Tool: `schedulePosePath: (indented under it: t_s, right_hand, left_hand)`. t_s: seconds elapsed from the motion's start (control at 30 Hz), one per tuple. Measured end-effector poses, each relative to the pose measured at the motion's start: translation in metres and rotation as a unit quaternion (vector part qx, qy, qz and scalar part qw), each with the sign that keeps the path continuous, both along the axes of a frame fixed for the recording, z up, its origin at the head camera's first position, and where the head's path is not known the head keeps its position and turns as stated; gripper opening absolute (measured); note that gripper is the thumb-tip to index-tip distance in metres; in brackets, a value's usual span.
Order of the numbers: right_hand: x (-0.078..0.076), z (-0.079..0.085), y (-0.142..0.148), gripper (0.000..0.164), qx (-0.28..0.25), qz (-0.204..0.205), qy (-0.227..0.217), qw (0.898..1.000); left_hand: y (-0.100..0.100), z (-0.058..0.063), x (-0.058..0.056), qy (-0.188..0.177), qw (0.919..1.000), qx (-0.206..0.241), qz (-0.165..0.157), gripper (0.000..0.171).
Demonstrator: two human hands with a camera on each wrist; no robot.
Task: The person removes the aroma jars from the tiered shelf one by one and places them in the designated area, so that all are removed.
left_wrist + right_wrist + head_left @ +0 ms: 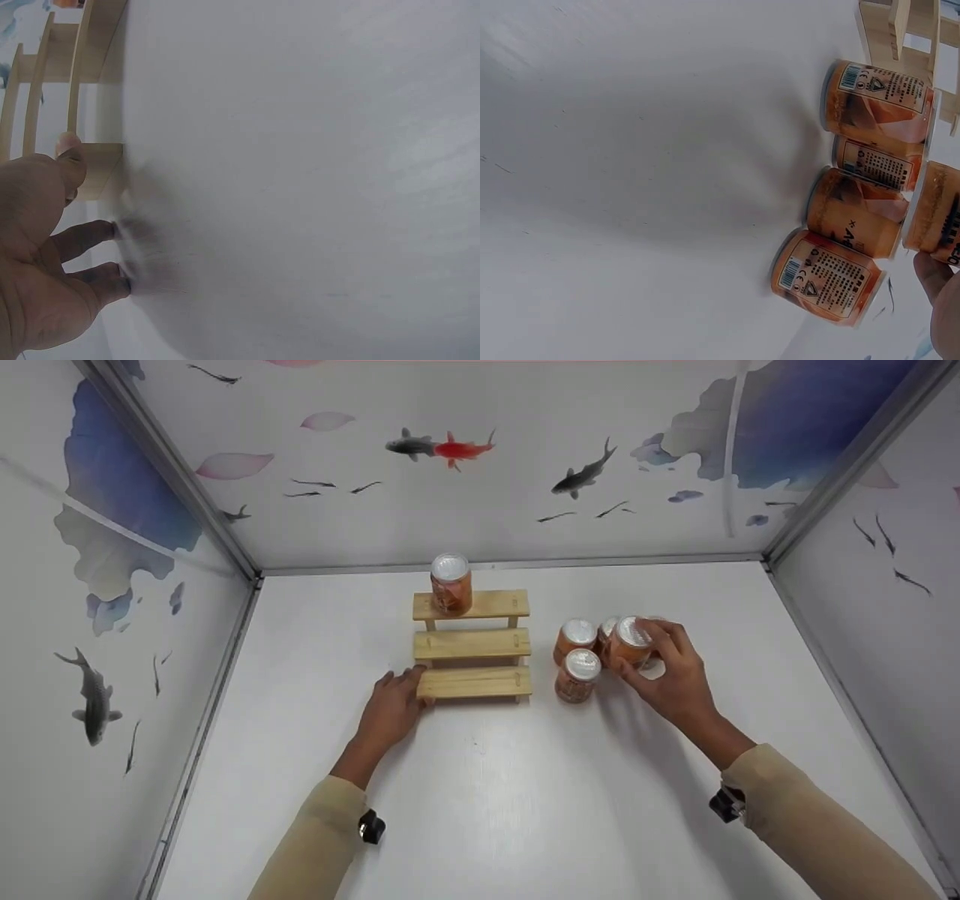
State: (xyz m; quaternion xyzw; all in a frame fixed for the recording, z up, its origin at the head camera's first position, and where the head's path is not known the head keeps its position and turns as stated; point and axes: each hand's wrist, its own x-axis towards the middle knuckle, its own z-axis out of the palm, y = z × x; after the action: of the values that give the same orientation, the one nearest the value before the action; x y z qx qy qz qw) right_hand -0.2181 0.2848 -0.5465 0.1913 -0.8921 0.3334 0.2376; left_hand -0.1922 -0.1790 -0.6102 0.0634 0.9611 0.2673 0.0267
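Observation:
A three-step wooden rack (pixel 472 684) stands on the white table. My left hand (pixel 391 706) grips the left end of its lowest step; in the left wrist view the thumb (pixel 69 144) lies on the step's edge and two other fingers reach down to the table. On the top step, toward the left, stands an orange can (pixel 451 589) with a silver lid. My right hand (pixel 679 675) holds another orange can (pixel 628 651) between thumb and fingers, raised above the group of cans. Several matching cans (pixel 825 279) stand upright below it, partly hidden by the hand in the head view.
The group of cans, including a front can (pixel 576 686), stands right of the rack. White panels with painted fish (pixel 585 472) enclose the table at the back and both sides, meeting it along grey metal edging (pixel 360 570).

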Motion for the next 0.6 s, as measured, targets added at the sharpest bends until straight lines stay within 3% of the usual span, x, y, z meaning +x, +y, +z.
schedulePosePath:
  t_s: [0.6]
  right_hand:
    - [0.003, -0.017, 0.004, 0.071, 0.006, 0.008, -0.049, 0.999]
  left_hand:
    - [0.0, 0.001, 0.0, -0.017, 0.9997, 0.01, 0.012, 0.061]
